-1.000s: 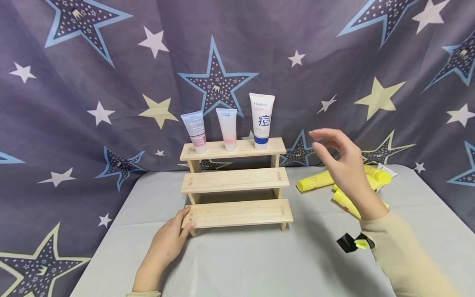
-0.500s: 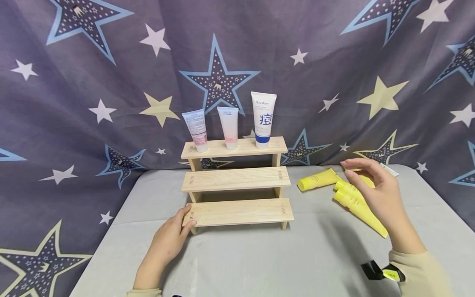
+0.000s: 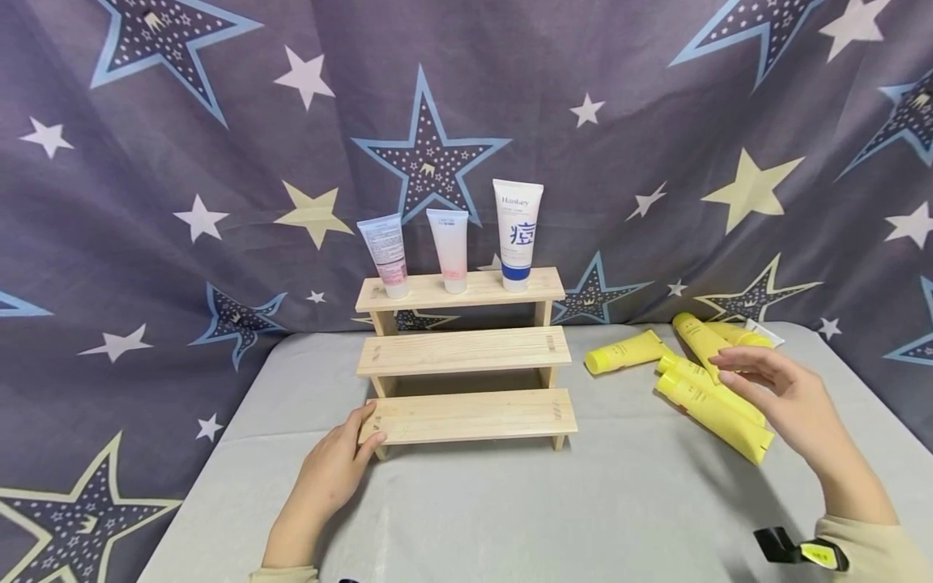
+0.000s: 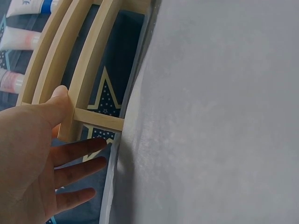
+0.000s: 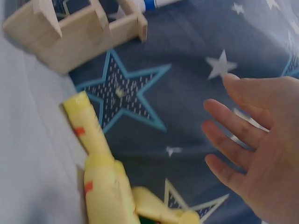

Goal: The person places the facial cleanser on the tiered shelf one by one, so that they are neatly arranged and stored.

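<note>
My left hand [image 3: 331, 461] grips the left end of the lowest step of a three-tier wooden display stand [image 3: 466, 417]. In the left wrist view, the thumb and index finger [image 4: 58, 100] pinch the board's end while the other fingers extend free. Above the right ends of several yellow squeeze tubes [image 3: 710, 413] hovers my right hand [image 3: 790, 405], its fingers slightly bent and holding nothing. On the stand's top step three tubes stand caps down: a pink-and-blue printed tube [image 3: 386, 257], a small white-pink tube [image 3: 449, 251] and a larger white tube with blue band [image 3: 517, 235].
One yellow tube [image 3: 623, 354] lies apart, nearer the stand. Behind the pile, a white tube end [image 3: 764, 333] shows. A grey cloth covers the table [image 3: 481, 518], and a dark star-patterned curtain [image 3: 612, 65] hangs behind it.
My right hand has moved right and down from beside the stand to over the yellow tubes. My left hand keeps its hold on the stand, and the tubes on top have stayed put.
</note>
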The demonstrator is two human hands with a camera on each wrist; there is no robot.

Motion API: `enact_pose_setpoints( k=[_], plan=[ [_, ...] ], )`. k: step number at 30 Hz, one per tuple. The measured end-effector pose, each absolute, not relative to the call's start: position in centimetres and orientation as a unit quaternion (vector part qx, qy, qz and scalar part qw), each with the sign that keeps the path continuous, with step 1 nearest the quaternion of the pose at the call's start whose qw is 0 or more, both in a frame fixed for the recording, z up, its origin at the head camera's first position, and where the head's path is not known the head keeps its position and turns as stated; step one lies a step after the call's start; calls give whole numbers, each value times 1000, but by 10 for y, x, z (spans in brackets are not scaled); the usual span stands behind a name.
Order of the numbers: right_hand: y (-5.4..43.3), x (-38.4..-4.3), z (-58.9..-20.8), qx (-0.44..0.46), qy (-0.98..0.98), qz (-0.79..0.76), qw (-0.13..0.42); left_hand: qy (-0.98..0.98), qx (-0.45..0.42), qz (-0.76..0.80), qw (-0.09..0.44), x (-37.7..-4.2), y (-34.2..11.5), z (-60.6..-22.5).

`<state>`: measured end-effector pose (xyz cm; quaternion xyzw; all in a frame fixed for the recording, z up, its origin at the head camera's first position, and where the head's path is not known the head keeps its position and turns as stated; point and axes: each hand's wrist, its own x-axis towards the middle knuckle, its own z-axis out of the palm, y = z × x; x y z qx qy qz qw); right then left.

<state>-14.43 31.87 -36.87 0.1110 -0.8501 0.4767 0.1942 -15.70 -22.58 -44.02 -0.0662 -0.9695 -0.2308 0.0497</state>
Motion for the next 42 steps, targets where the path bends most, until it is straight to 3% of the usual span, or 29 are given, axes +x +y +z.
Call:
enact_pose_setpoints(
  k=[7,19,37,42],
  plan=[
    [343,-149,-393,98,-871,463,132,-969,-67,-231,54,-156,-226,-439],
    [380,-152,-428,53,-918,387,70,-969,-67,-232,50,-156,-226,-440],
    [384,-152,-443,57,-939,333,70,-968,-68,-233,57,-156,-225,-441],
    [379,-155,-444,42,-950,308,39,-967,-69,-237,57,-155,-227,-440]
  ],
)
